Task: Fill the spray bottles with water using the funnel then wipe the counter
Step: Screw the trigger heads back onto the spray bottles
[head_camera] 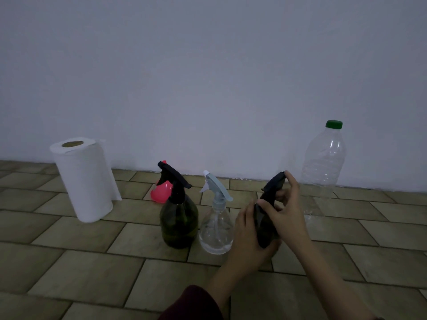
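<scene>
a plain pale wall (208, 77) fills the upper part of the view, and below it runs the tiled bench (80, 250), its tan rectangular tiles laid in a staggered pattern. at the back right, against the wall, a tall clear plastic water bottle (323, 162) with a green cap stands upright. at the back left a white paper towel roll (83, 181) stands on end with a loose sheet hanging at its right side. near the middle a dark green spray bottle (179, 222) with a black trigger head stands upright, and just beside it on the right is a clear spray bottle (216, 229) with a pale blue-grey trigger head. a third dark spray bottle (265, 225) is held tilted just right of the clear one. the left hand (248, 241) is wrapped round its lower body, while the right hand (285, 213) grips its black trigger head, fingers curled over the top. a dark red sleeve (194, 303) shows at the bottom edge. behind the green bottle, partly hidden by its trigger head, a pink funnel (161, 192) lies on the bench.
</scene>
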